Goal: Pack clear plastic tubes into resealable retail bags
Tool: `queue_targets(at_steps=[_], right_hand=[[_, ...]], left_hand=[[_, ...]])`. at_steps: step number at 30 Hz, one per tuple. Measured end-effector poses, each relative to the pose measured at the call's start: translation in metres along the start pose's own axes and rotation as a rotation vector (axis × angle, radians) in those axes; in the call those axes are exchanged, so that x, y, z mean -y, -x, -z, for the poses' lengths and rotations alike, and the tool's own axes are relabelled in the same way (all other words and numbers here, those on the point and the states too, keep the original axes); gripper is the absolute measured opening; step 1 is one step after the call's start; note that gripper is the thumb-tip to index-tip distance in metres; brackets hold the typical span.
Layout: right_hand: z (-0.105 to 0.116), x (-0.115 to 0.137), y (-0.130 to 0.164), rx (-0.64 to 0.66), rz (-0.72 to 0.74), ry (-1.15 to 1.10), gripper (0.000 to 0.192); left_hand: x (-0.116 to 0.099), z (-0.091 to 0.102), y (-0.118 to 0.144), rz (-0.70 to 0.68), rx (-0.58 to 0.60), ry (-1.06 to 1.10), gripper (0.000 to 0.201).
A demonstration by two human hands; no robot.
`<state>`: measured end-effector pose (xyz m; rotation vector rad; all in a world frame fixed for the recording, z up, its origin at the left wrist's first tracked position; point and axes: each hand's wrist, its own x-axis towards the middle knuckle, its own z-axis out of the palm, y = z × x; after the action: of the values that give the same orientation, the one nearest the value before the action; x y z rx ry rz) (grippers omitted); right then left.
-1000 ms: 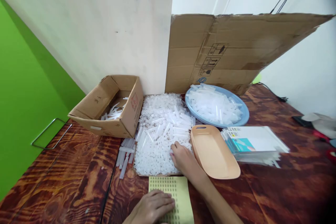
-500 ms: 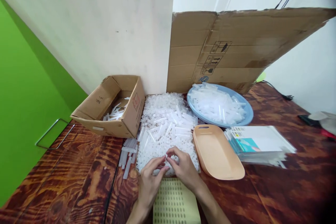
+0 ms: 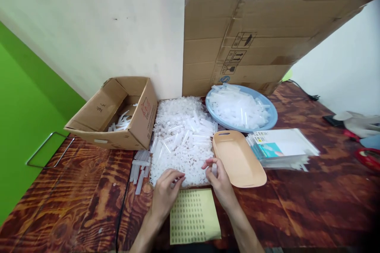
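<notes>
My left hand [image 3: 166, 191] is at the near edge of a heap of small clear plastic pieces [image 3: 190, 162]. Its thumb and index finger are pinched together, and whatever is between them is too small to make out. To its right, my right hand [image 3: 219, 182] has curled fingers around what looks like a small translucent plastic piece [image 3: 214, 169]. Just below the hands lies a yellow sheet [image 3: 192, 217] printed with rows of small dark marks. Long clear plastic tubes [image 3: 178, 139] are strewn over the middle of the heap.
An open cardboard box [image 3: 118, 140] with white strips stands left, beside loose tubes [image 3: 139, 184]. Right are a peach tray [image 3: 240, 162], a blue basin [image 3: 274, 120] piled with tubes, and packaged sheets [image 3: 291, 142]. A large cardboard panel [image 3: 267, 35] stands behind.
My hands have moved apart from where their fingertips met over the heap, the right one going rightward. The camera view has shifted, and more of the yellow sheet shows.
</notes>
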<state>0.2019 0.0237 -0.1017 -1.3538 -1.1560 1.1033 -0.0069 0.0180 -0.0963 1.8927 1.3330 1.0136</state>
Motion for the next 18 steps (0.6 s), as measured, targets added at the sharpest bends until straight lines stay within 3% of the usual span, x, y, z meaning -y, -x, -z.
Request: queue_targets(at_steps=[3,6,9,11,15,18], right_hand=[[0.008,-0.001,0.002,0.135,-0.013,0.123,0.026],[0.008,0.0,0.001,0.284,-0.085,0.17,0.042],[0.006,0.001,0.0,0.273,0.03,0.273,0.045],[0.006,0.002,0.0,0.248,0.11,0.315,0.04],[0.002,0.005,0.005,0.26,0.139,0.331,0.034],[-0.004,0.01,0.009,0.272,0.145,0.287,0.03]], left_hand=[[0.004,-0.012,0.001,-0.059,0.115,-0.178,0.012],[0.003,-0.027,-0.005,-0.103,0.214,-0.376,0.01],[-0.001,-0.032,-0.011,-0.14,0.234,-0.45,0.011],[-0.003,-0.029,-0.014,-0.133,0.197,-0.424,0.011],[-0.004,-0.015,-0.015,-0.07,0.059,-0.2,0.007],[-0.008,-0.006,-0.017,-0.038,0.064,-0.016,0.01]])
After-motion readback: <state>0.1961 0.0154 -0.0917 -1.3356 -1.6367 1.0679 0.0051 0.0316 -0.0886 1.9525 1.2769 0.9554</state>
